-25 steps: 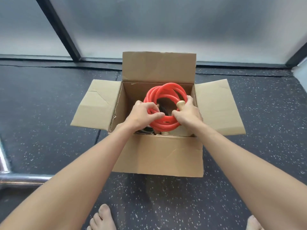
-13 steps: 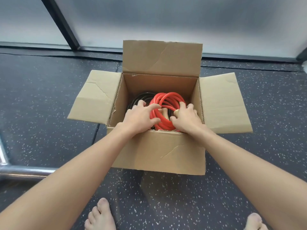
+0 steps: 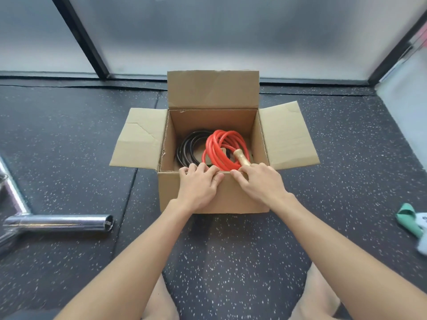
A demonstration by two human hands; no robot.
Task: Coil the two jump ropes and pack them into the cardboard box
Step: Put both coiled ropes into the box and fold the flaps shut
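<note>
The open cardboard box (image 3: pixel 233 204) stands on the floor in front of me. Inside it, a coiled black jump rope (image 3: pixel 188 147) lies on the left. A coiled red jump rope (image 3: pixel 220 146) lies partly over it on the right, its wooden handle (image 3: pixel 241 157) pointing toward the near rim. My left hand (image 3: pixel 198 187) lies on the box's near wall with its fingertips at the rim. My right hand (image 3: pixel 260 184) rests beside it on the same wall, fingers stretched to the rim just below the handle's end. Neither hand holds a rope.
Box flaps stick out to the left (image 3: pixel 138 139), right (image 3: pixel 287 137) and up at the back (image 3: pixel 212 90). A chrome tube (image 3: pixel 60 224) lies on the dark speckled floor at left. A green and white cloth (image 3: pixel 410 219) lies at right. Frosted panels close off the back.
Both hands lowered the red coil into the box, let go of it and drew back onto the near rim. The coil now lies beside the black rope.
</note>
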